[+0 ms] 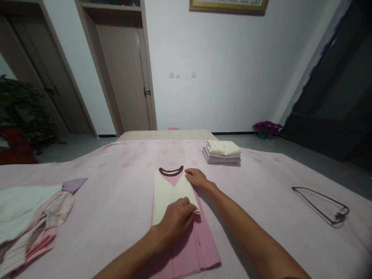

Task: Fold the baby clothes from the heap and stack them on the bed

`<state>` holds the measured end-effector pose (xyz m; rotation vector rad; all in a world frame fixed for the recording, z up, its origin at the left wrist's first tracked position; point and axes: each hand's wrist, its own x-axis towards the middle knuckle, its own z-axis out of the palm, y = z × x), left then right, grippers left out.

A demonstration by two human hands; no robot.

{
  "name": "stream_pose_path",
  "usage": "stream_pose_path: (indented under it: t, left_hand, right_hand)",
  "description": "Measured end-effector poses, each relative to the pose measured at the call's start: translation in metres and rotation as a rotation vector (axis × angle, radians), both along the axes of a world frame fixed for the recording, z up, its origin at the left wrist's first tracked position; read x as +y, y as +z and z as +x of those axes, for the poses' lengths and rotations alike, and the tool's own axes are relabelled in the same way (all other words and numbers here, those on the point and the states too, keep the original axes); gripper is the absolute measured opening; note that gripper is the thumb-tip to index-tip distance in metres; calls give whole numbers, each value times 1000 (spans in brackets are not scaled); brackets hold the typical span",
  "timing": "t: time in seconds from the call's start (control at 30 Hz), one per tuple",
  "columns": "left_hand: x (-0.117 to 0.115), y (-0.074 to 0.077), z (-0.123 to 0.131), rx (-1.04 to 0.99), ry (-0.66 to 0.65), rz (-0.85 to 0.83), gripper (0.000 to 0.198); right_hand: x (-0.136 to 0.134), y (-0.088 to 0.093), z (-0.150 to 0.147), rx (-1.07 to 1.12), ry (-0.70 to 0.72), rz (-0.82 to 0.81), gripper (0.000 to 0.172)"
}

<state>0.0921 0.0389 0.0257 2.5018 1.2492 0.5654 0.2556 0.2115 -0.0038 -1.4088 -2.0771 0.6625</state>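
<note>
A pink T-shirt (186, 248) with a dark brown collar (171, 171) lies flat on the bed, its front facing up. A cream panel of fabric (171, 193) lies folded over its upper part. My left hand (176, 219) is curled on the lower right part of the cream panel, its fingers at the fold's edge. My right hand (196, 178) rests on the shirt's far right shoulder, beside the collar, with its fingers together and flat.
The pink floral bedspread (116, 201) covers the bed. A folded stack of cream and lilac clothes (221, 152) sits beyond my right hand. A loose pile of striped and white clothes (31, 217) lies at the left, and a black wire hanger (319, 203) at the right.
</note>
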Motion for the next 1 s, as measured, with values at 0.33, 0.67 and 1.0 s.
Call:
stream_pose_path:
  t: [0.33,0.67,1.0]
  left_hand:
    - [-2,-14,8,69,-31,29,12]
    - [-15,-1,-9,26,-286,11,24]
    - [-26,-15,-59,-154,-199,113,30]
  right_hand:
    - [1,-2,-5,-323,-68,97,33]
    - [-33,-1,-11,-445,42,156,53]
    - [-86,-5,9,-433,18,200,55]
